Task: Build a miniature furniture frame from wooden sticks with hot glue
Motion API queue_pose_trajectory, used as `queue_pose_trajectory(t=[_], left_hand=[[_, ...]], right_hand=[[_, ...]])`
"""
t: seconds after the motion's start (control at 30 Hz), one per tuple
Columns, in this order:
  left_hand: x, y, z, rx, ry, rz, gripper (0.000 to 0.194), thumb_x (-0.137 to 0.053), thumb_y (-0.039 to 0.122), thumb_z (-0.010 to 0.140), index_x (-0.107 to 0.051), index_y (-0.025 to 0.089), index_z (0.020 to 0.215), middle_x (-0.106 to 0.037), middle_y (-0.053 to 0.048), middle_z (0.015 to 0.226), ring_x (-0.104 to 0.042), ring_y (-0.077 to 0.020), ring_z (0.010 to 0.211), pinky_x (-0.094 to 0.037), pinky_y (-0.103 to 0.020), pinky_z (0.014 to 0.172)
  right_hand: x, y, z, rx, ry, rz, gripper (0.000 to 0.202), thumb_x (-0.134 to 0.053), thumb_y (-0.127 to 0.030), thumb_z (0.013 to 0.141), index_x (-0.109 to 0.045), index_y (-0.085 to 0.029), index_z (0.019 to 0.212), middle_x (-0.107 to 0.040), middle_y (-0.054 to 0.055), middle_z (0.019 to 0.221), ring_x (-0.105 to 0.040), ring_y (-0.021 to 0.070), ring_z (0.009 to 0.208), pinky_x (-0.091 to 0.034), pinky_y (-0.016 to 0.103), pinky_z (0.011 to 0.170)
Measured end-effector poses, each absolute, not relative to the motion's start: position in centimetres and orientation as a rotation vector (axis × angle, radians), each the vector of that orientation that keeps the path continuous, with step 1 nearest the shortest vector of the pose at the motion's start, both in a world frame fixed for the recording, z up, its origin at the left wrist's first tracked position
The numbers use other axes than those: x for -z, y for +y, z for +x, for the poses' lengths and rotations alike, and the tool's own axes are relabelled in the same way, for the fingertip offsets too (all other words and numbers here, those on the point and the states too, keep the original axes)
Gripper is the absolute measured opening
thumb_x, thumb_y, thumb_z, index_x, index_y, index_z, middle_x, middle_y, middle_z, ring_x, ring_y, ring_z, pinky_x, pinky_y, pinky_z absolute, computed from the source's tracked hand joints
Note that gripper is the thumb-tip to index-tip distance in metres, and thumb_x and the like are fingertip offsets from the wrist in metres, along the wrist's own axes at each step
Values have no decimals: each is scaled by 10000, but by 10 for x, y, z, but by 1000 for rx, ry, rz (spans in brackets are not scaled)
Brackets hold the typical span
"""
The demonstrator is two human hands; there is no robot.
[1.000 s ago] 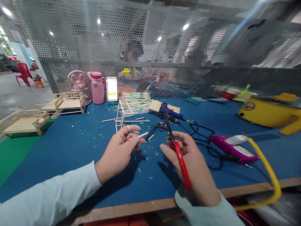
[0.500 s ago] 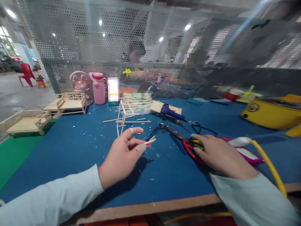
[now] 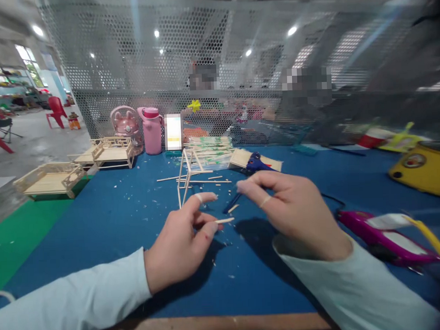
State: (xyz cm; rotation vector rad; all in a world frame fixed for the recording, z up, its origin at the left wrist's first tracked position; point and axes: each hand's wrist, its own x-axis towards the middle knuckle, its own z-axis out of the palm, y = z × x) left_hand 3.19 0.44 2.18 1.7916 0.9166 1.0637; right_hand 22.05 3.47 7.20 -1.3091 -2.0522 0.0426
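My left hand (image 3: pixel 182 241) pinches a short wooden stick (image 3: pixel 226 220) between thumb and fingers, its index finger held out above. To the right, my right hand (image 3: pixel 301 212) is raised over the table, thumb and index fingertips pressed together; whatever they hold, if anything, is too small to make out. Below those fingertips lies another short stick piece (image 3: pixel 233 209), beside a dark blue bar (image 3: pixel 231 203). A thin wooden stick frame (image 3: pixel 187 173) stands just beyond my left hand. The blue glue gun (image 3: pixel 256 162) is partly covered by my right hand. Scissors cannot be seen.
Loose sticks (image 3: pixel 202 181) and a bundle of sticks (image 3: pixel 212 148) lie farther back. Small wooden bed models (image 3: pixel 49 179) stand left, near a pink bottle (image 3: pixel 152 131) and a phone (image 3: pixel 174 133). At right are a magenta tool (image 3: pixel 370 229) and a yellow pot (image 3: pixel 422 167).
My right hand has left the red-handled scissors and moved left, closing to a pinch near my left hand. My left hand shows one stick where several ends showed. The view has turned slightly right-to-left.
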Motion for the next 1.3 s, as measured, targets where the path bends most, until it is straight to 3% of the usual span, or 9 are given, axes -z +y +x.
queue_pose_trajectory(t=[0.1, 0.17, 0.27, 0.4, 0.57, 0.67, 0.8, 1.0, 1.3], left_hand=[[-24, 3, 25, -1042, 970, 1839, 253, -469, 191, 884, -447, 220, 1134, -664, 1, 773, -654, -153, 816, -451, -258, 733], [-24, 3, 21, -1044, 1007, 1888, 124, -478, 210, 884, -467, 218, 1007, -656, -3, 785, -635, -149, 774, -439, -258, 710], [-26, 5, 18, -1085, 997, 1906, 67, -487, 206, 881, -452, 220, 936, -646, -7, 811, -616, -139, 761, -429, -241, 678], [-32, 6, 18, -1112, 970, 1842, 127, -489, 233, 891, -429, 230, 1002, -654, -8, 826, -615, -133, 764, -419, -217, 624], [-37, 23, 11, -1478, 1099, 1796, 295, -563, 229, 841, -437, 230, 1109, -563, 31, 760, -510, -98, 629, -400, -211, 590], [-42, 42, 2, -1614, 1155, 1896, 434, -559, 138, 789, -445, 223, 1199, -552, -11, 915, -526, -130, 800, -414, -247, 720], [-53, 58, -4, -1236, 1074, 2167, 679, -624, 134, 730, -369, 225, 1352, -589, -70, 1082, -548, -197, 995, -416, -317, 856], [-47, 64, 3, -1128, 1066, 2094, 391, -534, 179, 840, -503, 183, 1229, -656, -30, 856, -599, -143, 764, -470, -289, 740], [-40, 35, 1, -1113, 943, 1889, 301, -534, 174, 863, -534, 202, 1162, -671, -29, 885, -627, -136, 798, -486, -246, 745]], right_hand=[[-67, 44, 238, -78, -2543, -1433, 298, -680, -309, 703, -554, -219, 448, -495, -38, 391, -444, 119, 356, -255, 243, 387], [-64, 43, 239, -86, -2596, -1383, 93, -747, -271, 634, -686, -248, 700, -625, -41, 532, -535, 130, 423, -322, 230, 408], [-67, 35, 226, -121, -2541, -1068, 282, -674, -308, 763, -655, -257, 1040, -718, -12, 802, -648, 140, 640, -462, 235, 573], [-80, 33, 210, 25, -2606, -695, 220, -473, -255, 918, -688, -213, 916, -718, 18, 756, -643, 142, 663, -455, 244, 588], [-76, 55, 211, 150, -2404, -702, 185, -519, -251, 903, -695, -202, 880, -717, 12, 744, -638, 135, 670, -467, 248, 618], [-65, 68, 213, 299, -2182, -751, 131, -575, -268, 873, -692, -211, 851, -710, 5, 707, -626, 135, 635, -468, 267, 617], [-56, 74, 209, 511, -2105, -676, 123, -582, -264, 868, -689, -209, 841, -681, 8, 647, -616, 151, 630, -459, 292, 619], [-53, 69, 203, 400, -2116, -688, 147, -560, -280, 878, -690, -214, 859, -670, 4, 634, -605, 148, 610, -461, 294, 615], [-47, 45, 205, 220, -2082, -583, 260, -541, -111, 853, -648, -261, 1036, -700, 33, 870, -655, 162, 795, -527, 300, 683]])
